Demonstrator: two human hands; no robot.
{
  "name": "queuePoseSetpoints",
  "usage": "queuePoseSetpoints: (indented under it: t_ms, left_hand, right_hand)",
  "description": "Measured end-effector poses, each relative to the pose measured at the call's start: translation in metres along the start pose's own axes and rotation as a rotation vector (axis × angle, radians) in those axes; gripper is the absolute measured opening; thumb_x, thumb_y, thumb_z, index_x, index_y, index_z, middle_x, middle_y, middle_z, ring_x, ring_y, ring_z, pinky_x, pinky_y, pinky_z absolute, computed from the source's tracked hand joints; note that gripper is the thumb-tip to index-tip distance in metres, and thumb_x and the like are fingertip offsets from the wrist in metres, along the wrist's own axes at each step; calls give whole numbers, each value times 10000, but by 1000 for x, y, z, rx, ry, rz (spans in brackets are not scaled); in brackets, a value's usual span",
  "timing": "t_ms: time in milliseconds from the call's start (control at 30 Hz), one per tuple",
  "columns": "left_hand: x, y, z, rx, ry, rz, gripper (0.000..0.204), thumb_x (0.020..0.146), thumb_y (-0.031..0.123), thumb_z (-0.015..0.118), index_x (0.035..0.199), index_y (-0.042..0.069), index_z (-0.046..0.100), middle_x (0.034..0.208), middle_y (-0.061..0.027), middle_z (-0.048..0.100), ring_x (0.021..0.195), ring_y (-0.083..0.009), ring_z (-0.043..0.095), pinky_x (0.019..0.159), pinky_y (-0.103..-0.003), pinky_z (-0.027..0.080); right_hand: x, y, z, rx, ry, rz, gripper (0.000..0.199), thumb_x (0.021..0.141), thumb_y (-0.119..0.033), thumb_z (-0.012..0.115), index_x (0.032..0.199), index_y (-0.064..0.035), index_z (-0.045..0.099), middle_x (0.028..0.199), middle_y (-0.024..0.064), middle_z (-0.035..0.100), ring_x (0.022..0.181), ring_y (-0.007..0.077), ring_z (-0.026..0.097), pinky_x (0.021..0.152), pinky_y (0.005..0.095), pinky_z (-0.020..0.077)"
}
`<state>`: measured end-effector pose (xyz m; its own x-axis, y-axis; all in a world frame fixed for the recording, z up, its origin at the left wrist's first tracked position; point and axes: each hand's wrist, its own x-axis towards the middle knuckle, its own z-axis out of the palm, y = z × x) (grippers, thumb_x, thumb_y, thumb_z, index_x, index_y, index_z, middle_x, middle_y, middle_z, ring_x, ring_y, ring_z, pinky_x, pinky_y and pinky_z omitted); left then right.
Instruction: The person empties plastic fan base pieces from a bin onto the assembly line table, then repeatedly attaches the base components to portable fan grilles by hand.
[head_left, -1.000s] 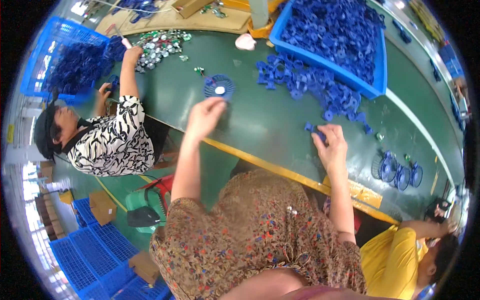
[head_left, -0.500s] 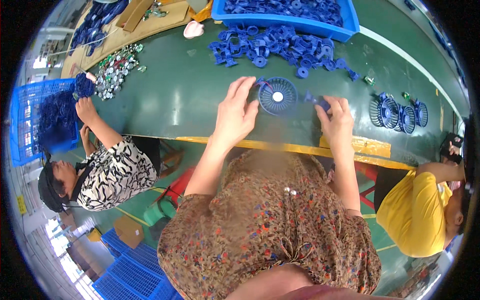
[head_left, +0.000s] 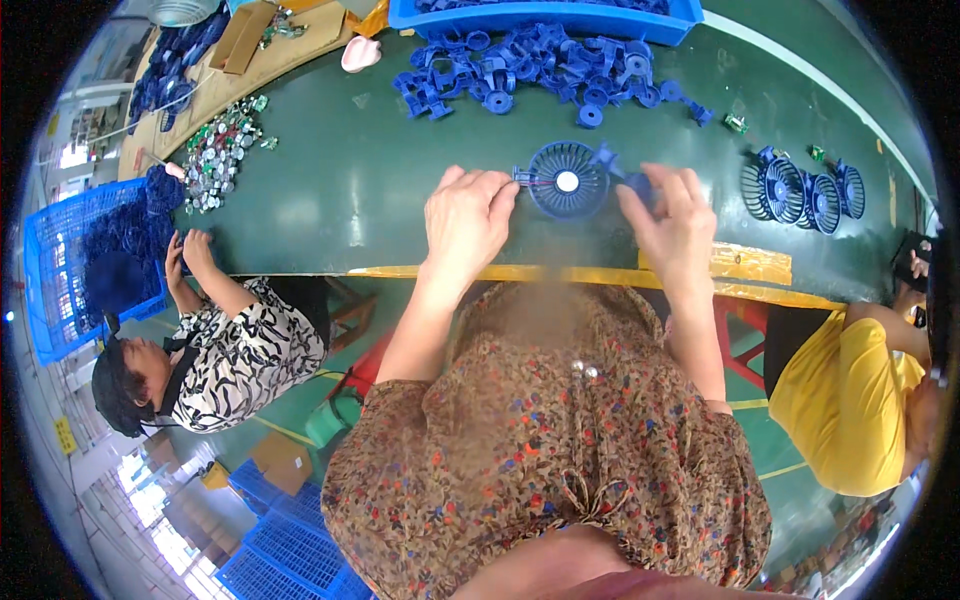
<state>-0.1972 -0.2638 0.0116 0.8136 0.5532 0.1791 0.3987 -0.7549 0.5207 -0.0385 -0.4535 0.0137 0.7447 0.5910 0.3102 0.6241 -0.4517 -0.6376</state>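
Both hands (head_left: 468, 222) (head_left: 672, 222) hold fan grille (head_left: 566, 181) flat, face-up.

The person wears a loose, short-sleeved brown top (head_left: 545, 450) printed all over with small flowers in red, blue and orange. Two small pale buttons (head_left: 583, 371) sit at the chest. Both forearms are bare below the sleeves, and the left hand (head_left: 465, 222) and right hand (head_left: 675, 225) are ungloved.
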Motion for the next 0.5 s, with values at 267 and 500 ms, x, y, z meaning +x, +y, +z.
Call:
queuePoseSetpoints:
  t_ms: [267,500]
  left_hand:
    - [-8,-6,10,-150,-9,23,116,871,149,721,809,58,688,767,-109,701,730,-318,640,691,-421,504]
    - [-9,-6,17,-93,196,118,74,845,126,746,822,81,693,744,-66,697,687,-285,627,637,-406,506]
  right_hand:
    - [1,-23,41,38,-86,-250,322,759,-112,831,1046,-57,693,997,84,648,775,283,687,643,387,570]
    - [-2,-26,49,-135,-90,-273,304,752,-103,802,1024,-56,674,938,73,577,838,257,674,663,379,562]
